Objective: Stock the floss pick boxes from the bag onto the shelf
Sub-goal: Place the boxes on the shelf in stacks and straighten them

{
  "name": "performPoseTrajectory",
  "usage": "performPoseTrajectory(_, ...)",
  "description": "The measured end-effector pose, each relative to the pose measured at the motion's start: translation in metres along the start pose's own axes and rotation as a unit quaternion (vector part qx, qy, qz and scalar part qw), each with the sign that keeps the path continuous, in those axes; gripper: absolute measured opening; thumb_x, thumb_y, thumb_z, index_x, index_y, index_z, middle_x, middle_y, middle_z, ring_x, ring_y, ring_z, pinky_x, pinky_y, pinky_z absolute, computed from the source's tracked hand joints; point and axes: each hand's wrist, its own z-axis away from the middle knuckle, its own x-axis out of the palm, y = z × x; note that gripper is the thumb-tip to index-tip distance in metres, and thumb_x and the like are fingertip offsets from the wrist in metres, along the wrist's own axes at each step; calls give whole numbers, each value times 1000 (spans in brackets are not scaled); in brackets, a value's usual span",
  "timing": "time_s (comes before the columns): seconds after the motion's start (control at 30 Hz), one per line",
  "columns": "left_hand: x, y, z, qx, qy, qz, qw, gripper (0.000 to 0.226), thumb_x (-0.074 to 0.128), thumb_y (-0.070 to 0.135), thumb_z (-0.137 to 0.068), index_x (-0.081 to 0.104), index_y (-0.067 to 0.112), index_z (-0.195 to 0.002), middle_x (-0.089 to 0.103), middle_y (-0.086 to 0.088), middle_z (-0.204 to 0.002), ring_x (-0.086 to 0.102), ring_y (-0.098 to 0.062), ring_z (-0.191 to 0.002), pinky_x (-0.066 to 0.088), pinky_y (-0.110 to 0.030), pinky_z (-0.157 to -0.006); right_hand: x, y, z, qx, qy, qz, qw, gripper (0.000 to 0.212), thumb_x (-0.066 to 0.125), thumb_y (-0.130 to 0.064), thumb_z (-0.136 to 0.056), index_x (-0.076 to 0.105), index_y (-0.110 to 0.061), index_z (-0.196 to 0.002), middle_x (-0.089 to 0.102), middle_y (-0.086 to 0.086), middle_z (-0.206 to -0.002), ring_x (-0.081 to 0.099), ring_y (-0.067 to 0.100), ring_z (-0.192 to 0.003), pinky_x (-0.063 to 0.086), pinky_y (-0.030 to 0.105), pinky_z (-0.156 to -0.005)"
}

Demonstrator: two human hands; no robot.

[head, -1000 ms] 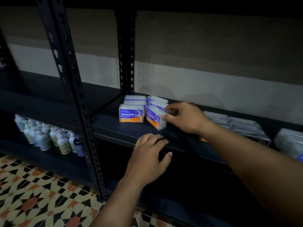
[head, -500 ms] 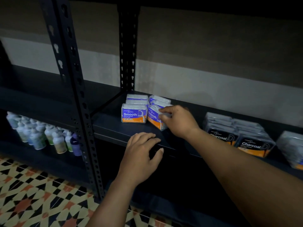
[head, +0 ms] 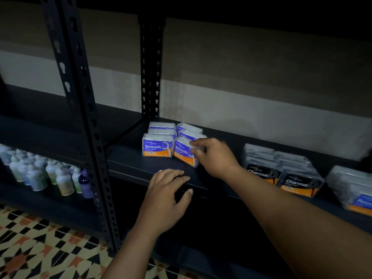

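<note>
Several clear "Smooth" floss pick boxes with purple and orange labels stand in two rows on the dark metal shelf (head: pixel 132 164). The front left box (head: pixel 158 146) faces me squarely. The front right box (head: pixel 184 152) sits turned at an angle, and my right hand (head: pixel 213 156) grips its right end with curled fingers. My left hand (head: pixel 167 194) rests on the shelf's front edge below the boxes, fingers curled over the lip, holding nothing. No bag is in view.
Black "Charcoal" floss boxes (head: pixel 281 176) stand in rows to the right on the same shelf, with another clear box (head: pixel 352 190) at the far right. Small bottles (head: pixel 46 174) fill the lower left shelf. A perforated upright post (head: pixel 80 101) rises at left. Patterned tiles (head: pixel 40 248) cover the floor.
My right hand with the front right box has shifted slightly left toward the front left box. The view has panned right, bringing the Charcoal boxes into sight. My left hand stays on the shelf edge.
</note>
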Motion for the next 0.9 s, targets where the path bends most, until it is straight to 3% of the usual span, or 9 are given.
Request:
performPoseTrajectory(0.23, -2, -2, 1, 2, -10, 4, 1000, 39, 56, 45, -89, 70, 25, -120, 59, 10, -127, 47, -11, -127, 37, -42, -111, -6, 3, 9, -17, 3, -29, 999, 30, 59, -40, -92, 66, -38, -121, 67, -3, -121, 64, 13, -101, 54, 31, -88)
performPoseTrajectory(0.67, -5, -2, 1, -5, -5, -19, 1000, 39, 54, 48, -88, 70, 30, -119, 58, 10, -128, 46, -11, -127, 26, -43, -118, -10, 6, 19, -50, 4, -42, 998, 31, 59, -33, -95, 64, -36, -125, 59, 0, -129, 58, 14, -113, 51, 32, -94)
performPoseTrajectory(0.9, -4, -4, 2, -4, -2, -12, 1000, 39, 55, 47, -87, 69, 30, -119, 57, 11, -128, 46, -10, -128, 25, -43, -119, -8, 10, 16, -59, 6, -67, 996, 30, 61, -30, -94, 67, -32, -123, 62, 0, -128, 60, 12, -110, 46, 22, -90)
